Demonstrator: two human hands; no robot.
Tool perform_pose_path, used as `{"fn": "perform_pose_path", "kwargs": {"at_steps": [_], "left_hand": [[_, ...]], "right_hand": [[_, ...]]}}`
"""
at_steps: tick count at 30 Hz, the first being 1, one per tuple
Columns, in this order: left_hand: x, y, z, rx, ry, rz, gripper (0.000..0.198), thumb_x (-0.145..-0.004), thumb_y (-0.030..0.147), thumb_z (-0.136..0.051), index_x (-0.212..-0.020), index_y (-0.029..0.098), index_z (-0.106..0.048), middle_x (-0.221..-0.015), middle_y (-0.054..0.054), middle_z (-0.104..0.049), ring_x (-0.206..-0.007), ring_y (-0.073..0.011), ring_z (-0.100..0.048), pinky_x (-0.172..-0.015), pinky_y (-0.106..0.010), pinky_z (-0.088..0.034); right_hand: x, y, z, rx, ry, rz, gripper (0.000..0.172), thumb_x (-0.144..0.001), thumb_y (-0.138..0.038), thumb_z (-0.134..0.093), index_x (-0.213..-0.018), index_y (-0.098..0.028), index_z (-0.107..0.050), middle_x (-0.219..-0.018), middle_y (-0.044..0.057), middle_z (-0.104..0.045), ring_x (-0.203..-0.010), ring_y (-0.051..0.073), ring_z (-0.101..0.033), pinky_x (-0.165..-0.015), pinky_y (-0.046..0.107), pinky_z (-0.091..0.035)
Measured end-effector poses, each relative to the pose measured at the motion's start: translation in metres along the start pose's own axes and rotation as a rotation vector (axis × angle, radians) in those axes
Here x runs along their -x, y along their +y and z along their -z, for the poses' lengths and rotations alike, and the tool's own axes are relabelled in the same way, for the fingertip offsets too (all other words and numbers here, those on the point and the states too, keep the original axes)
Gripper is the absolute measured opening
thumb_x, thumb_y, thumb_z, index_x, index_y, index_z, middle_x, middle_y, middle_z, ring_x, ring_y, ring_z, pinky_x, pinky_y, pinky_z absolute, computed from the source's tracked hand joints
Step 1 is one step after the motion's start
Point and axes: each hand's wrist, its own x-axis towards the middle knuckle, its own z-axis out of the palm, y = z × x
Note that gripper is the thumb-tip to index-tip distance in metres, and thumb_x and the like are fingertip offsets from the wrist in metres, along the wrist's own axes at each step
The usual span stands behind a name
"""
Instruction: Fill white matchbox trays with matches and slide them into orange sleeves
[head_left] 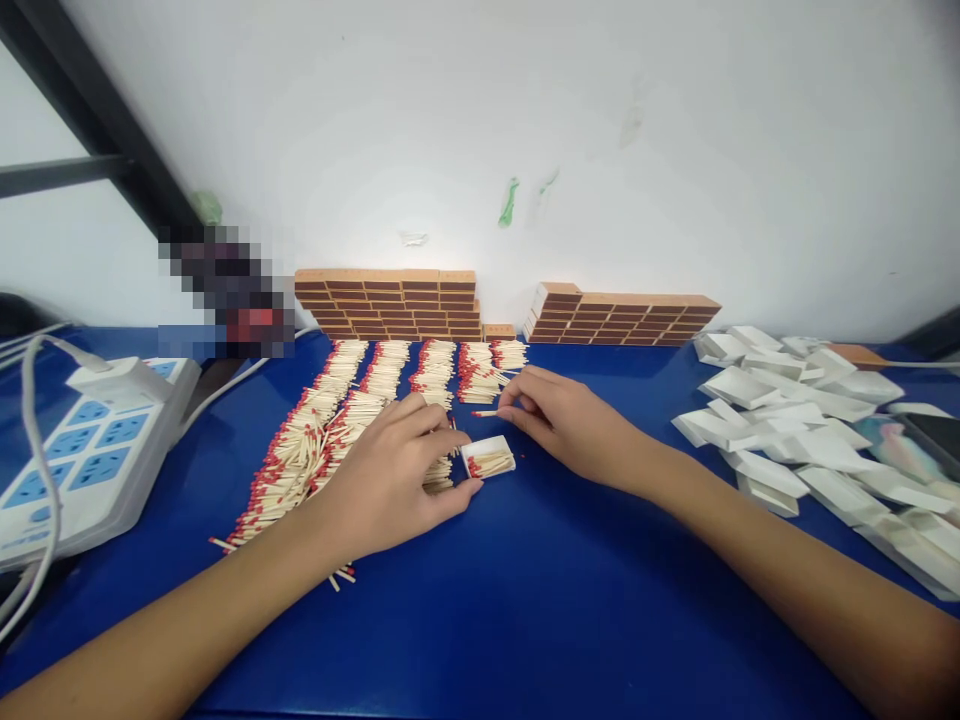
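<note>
Tray (491,460) clamped in left hand (401,455), match (484,413) pinched in right hand (553,412) beyond tray; slack grip could drop that match!

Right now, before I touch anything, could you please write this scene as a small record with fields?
left hand: the left hand holds the small white tray at its left end
right hand: the right hand pinches a match, red head pointing left
tray contents: some matches, red heads left
loose matches: match rows on the blue table
back: brown box stacks
far right: white tray pile
far left: power strip
</note>
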Motion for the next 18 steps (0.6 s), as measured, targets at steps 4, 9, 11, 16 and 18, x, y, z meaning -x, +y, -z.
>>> {"fn": "perform_pose_path", "kwargs": {"at_steps": [4,9,11,16,18], "left_hand": [[-0.002,0.001,0.003,-0.001,0.031,0.022,0.024,-0.092,0.036,-0.076,-0.108,0.018,-0.078,-0.099,-0.007,-0.067,-0.098,-0.0260,-0.060,-0.090,-0.044,-0.052],[-0.003,0.001,0.002,0.022,0.025,0.021,0.022,-0.091,0.036,-0.076,-0.107,0.020,-0.078,-0.100,-0.007,-0.066,-0.100,-0.0261,-0.060,-0.092,-0.045,-0.053],[-0.001,0.001,0.000,0.028,0.018,0.014,0.023,-0.092,0.036,-0.076,-0.108,0.020,-0.078,-0.100,-0.007,-0.066,-0.099,-0.0260,-0.060,-0.092,-0.045,-0.053],[0.002,0.002,-0.001,0.031,0.020,-0.006,0.021,-0.091,0.035,-0.076,-0.107,0.021,-0.078,-0.100,-0.007,-0.066,-0.101,-0.0262,-0.060,-0.091,-0.045,-0.053],[0.002,0.002,-0.001,0.030,0.023,-0.008,0.021,-0.091,0.035,-0.077,-0.107,0.021,-0.078,-0.100,-0.007,-0.066,-0.101,-0.0263,-0.060,-0.090,-0.044,-0.053]], "right_hand": [[0.014,-0.016,0.010,-0.007,-0.090,0.036,0.011,-0.105,-0.026,-0.057,-0.097,-0.022,-0.064,-0.091,0.003,-0.064,-0.074,0.016,-0.057,-0.066,0.030,-0.040],[0.011,-0.020,0.000,-0.094,-0.100,0.029,0.010,-0.102,-0.026,-0.062,-0.093,-0.022,-0.066,-0.084,0.001,-0.063,-0.070,0.015,-0.055,-0.064,0.029,-0.040],[0.003,-0.013,-0.005,-0.170,-0.055,0.012,0.015,-0.103,-0.031,-0.063,-0.092,-0.022,-0.067,-0.078,0.000,-0.060,-0.068,0.015,-0.053,-0.063,0.028,-0.040],[-0.010,0.009,-0.018,-0.091,0.081,0.038,0.012,-0.102,-0.023,-0.061,-0.107,-0.021,-0.072,-0.081,0.001,-0.058,-0.070,0.015,-0.052,-0.066,0.029,-0.040],[-0.011,0.012,-0.021,-0.053,0.075,0.042,0.013,-0.102,-0.021,-0.061,-0.107,-0.021,-0.073,-0.083,0.001,-0.059,-0.071,0.016,-0.052,-0.066,0.029,-0.039]]}}
